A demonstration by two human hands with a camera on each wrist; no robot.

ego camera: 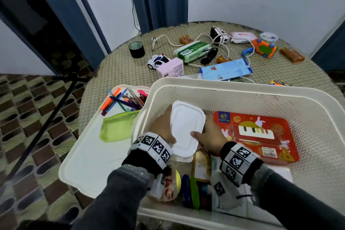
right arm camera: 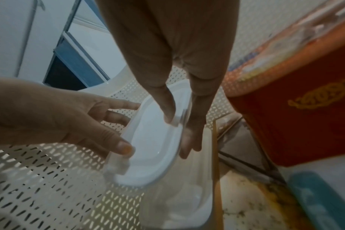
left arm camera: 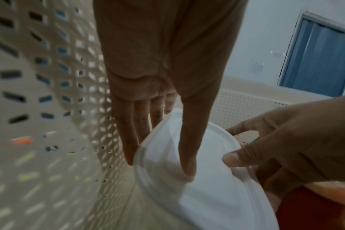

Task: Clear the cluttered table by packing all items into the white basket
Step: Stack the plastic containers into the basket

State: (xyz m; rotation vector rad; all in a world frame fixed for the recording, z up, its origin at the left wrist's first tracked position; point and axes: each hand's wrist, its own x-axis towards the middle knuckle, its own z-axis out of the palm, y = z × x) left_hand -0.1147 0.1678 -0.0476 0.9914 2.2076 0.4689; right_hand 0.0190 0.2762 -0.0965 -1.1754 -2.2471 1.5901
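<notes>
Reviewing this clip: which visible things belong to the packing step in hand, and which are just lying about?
In hand:
- white lidded container
- left hand and right hand, both gripping it
- white basket

Lying about:
- red box, already in the basket
- tray of pens
- black cup
- toy police car
- blue packet
</notes>
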